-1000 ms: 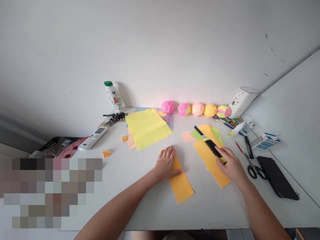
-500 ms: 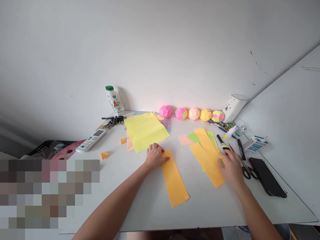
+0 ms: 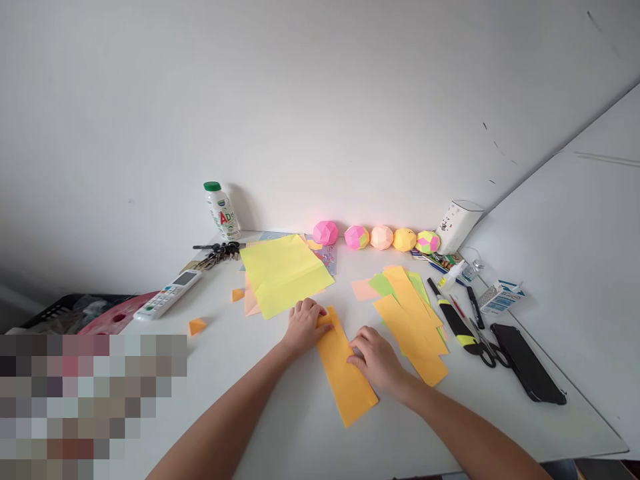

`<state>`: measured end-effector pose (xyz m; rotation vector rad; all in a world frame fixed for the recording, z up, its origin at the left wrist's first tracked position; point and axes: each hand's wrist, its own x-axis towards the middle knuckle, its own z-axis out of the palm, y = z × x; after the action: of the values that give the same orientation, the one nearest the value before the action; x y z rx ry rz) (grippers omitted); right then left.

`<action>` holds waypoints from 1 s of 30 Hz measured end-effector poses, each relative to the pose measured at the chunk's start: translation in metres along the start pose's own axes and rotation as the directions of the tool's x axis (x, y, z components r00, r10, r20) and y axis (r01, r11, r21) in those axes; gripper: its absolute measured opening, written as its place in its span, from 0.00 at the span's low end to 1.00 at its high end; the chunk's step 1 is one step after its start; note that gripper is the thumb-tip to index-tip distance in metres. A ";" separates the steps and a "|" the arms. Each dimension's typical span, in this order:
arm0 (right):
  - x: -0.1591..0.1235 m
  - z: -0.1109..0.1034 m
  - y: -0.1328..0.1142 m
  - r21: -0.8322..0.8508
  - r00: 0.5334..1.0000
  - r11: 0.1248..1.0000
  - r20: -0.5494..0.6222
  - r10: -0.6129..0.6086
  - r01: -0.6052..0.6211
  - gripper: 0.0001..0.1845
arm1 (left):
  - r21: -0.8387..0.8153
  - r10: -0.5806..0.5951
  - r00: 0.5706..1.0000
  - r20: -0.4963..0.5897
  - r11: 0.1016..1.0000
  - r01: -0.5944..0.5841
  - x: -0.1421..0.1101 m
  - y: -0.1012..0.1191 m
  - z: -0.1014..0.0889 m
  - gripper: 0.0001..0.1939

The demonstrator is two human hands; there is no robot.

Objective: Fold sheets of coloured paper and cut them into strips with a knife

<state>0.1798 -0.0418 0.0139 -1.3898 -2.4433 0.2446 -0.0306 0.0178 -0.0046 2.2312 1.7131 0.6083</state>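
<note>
From my remote station I view the orange rectangular paper strip (image 3: 345, 383) flat on the white table (image 3: 295, 427), between the left hand (image 3: 306, 328) and the right hand (image 3: 377, 360). The left hand, fingers bent, lays its thumb on the strip's far left corner; whether it pinches the paper I cannot tell. The right hand, partly open, sets its slightly parted thumb and forefinger at the right long edge. The forearms converge from below. The strip's long axis runs obliquely from its far end, beside the left hand, to its near end, pointing towards the wearer and slightly right, below the right hand.
</note>
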 end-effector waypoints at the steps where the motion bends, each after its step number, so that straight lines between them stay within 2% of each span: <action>1: -0.001 0.001 0.000 0.000 1.000 1.000 -0.006 0.007 -0.007 0.10 | -0.008 0.000 1.000 -0.007 1.000 0.000 0.001 -0.001 0.001 0.09; 7: -0.004 0.008 0.000 0.000 0.999 1.000 -0.033 0.017 -0.017 0.09 | -0.070 0.014 1.000 -0.009 0.997 -0.014 0.003 -0.005 0.004 0.09; 11: -0.004 0.009 0.005 -0.020 0.997 0.999 -0.069 0.033 -0.034 0.13 | -0.121 -0.001 1.000 -0.003 0.993 0.001 0.005 -0.004 0.002 0.19; 14: -0.005 0.010 0.012 -0.037 0.992 0.997 -0.104 0.070 -0.074 0.15 | -0.274 -0.004 1.000 0.026 0.962 0.011 0.007 -0.005 -0.002 0.22; 17: -0.004 0.010 0.019 -0.047 0.984 0.991 -0.130 0.118 -0.125 0.17 | -0.570 0.060 0.986 0.158 0.821 0.041 0.008 -0.010 -0.006 0.13; 20: -0.003 0.010 0.023 -0.052 0.977 0.985 -0.143 0.155 -0.164 0.16 | -0.785 0.128 0.961 0.244 0.608 0.119 0.009 -0.018 -0.011 0.14; 24: -0.002 0.009 0.026 -0.050 0.977 0.983 -0.130 0.168 -0.176 0.13 | -0.884 0.137 0.943 0.303 0.410 0.224 0.011 -0.028 -0.016 0.15; 27: -0.002 0.008 0.028 -0.058 0.981 0.983 -0.104 0.167 -0.173 0.12 | -0.914 0.131 0.936 0.326 0.297 0.276 0.013 -0.032 -0.019 0.13; 30: -0.002 0.008 0.031 -0.079 0.981 0.980 -0.079 0.175 -0.181 0.10 | -0.926 0.078 0.938 0.338 0.204 0.317 0.014 -0.036 -0.022 0.12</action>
<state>0.2029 -0.0275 -0.0030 -1.6285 -2.2979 0.1291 -0.0683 0.0398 0.0008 1.0915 0.7977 0.8882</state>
